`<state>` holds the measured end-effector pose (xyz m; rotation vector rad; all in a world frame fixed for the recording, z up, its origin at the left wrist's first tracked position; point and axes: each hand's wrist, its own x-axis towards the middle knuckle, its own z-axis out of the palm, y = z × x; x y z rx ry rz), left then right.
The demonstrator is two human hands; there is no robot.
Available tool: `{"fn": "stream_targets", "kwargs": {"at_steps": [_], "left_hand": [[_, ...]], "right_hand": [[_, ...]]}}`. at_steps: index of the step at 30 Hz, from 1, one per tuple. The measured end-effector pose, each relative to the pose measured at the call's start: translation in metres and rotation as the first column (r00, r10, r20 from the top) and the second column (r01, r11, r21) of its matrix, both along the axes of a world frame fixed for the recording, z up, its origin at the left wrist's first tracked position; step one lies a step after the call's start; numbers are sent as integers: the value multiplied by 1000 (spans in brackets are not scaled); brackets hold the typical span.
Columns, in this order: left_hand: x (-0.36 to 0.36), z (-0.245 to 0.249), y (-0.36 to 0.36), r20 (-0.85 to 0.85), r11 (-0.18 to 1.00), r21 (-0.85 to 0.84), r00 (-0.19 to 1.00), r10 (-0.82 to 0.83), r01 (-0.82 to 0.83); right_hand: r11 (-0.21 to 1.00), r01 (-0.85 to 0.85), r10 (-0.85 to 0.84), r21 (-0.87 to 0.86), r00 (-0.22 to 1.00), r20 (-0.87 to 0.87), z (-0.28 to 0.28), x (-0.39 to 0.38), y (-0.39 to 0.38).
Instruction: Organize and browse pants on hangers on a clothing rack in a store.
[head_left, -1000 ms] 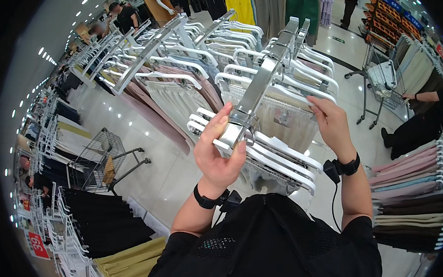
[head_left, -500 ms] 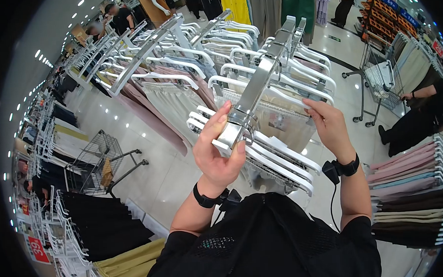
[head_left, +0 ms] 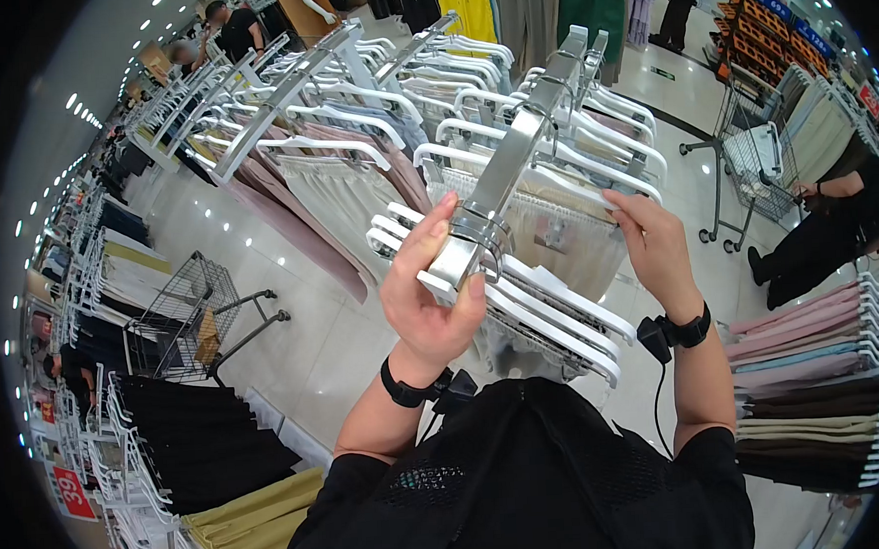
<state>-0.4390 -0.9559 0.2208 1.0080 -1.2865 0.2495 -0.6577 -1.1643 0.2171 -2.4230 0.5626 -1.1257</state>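
Observation:
My left hand [head_left: 427, 293] grips the near end of a silver metal rack arm [head_left: 513, 156] that slopes away from me. Several white hangers [head_left: 550, 303] with pale trousers hang from that arm, close to my chest. My right hand [head_left: 653, 246] rests on the shoulder of a white hanger [head_left: 593, 172] carrying a cream garment [head_left: 562, 233], fingers curled over its top edge. Both wrists wear black bands; a cable runs from the right one.
More racks of white hangers [head_left: 331, 101] stand ahead. A wire cart [head_left: 188, 313] stands on the left aisle, another cart [head_left: 756, 158] on the right. A person in black [head_left: 834, 219] bends by the right shelf of folded clothes [head_left: 813, 374]. Other people stand far back.
Both hands keep their places on the rack arm and the hanger. The view has shifted slightly; the right hand's fingers moved a little along the hanger.

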Motion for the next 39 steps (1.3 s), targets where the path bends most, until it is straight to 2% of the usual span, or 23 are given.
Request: {"fn": "stream_targets", "kwargs": {"at_steps": [5,7,8,10,11,13,14,16,17,19,21,23,27,29,31,34,39], "left_hand": [[-1,0,1,-1,1000,4,1000,6,-6],[-1,1,0,-5,1000,5,1000,9,-8],[0,2,0,20,1000,-3,1000,16,-16],[0,2,0,40,1000,-6,999,26,-26],[0,2,-1,29,1000,-10,999,18,-17],[-1,1,1,17,1000,-11,1000,9,-9],[0,1,3,27,999,36,1000,-11,10],[0,0,5,35,996,83,999,-31,28],[1,-1,4,55,997,76,998,-24,20],[1,-1,3,75,998,68,997,-16,11],[-2,-2,0,-27,999,-2,999,-40,40],[-3,-3,0,-45,999,-4,998,-47,47],[-3,-6,-1,-74,999,-11,996,-54,53],[-3,-2,-3,-35,999,-21,999,-38,38],[-3,-1,-4,4,999,-32,1000,-23,23],[-4,-1,-4,-3,999,-41,1000,-29,29],[-2,3,-2,35,1000,-17,999,-5,6]], "right_hand": [[999,14,-12,38,999,-46,1,-1,0],[1000,13,-12,-10,996,94,5,0,6],[1000,11,-10,-9,996,92,11,0,10],[985,48,-23,-165,989,149,26,-6,20],[986,48,-24,-162,989,146,30,-12,24],[980,-198,198,-11,979,49,36,-24,32],[980,-198,198,-10,979,48,38,-27,37],[851,-450,485,272,871,-76,41,-30,47],[850,-451,486,271,871,-76,40,-31,48],[737,-468,598,488,788,-147,37,-36,47],[693,-524,640,495,763,-89,34,-39,46],[658,-594,685,463,727,-41,40,-42,49],[668,-564,664,485,746,-48,31,-42,47],[744,-507,568,434,823,-13,24,-39,44],[777,-484,535,402,844,-18,25,-33,46],[908,-327,354,260,933,-61,20,-23,48],[931,-297,311,212,949,-38,13,-14,40]]}}
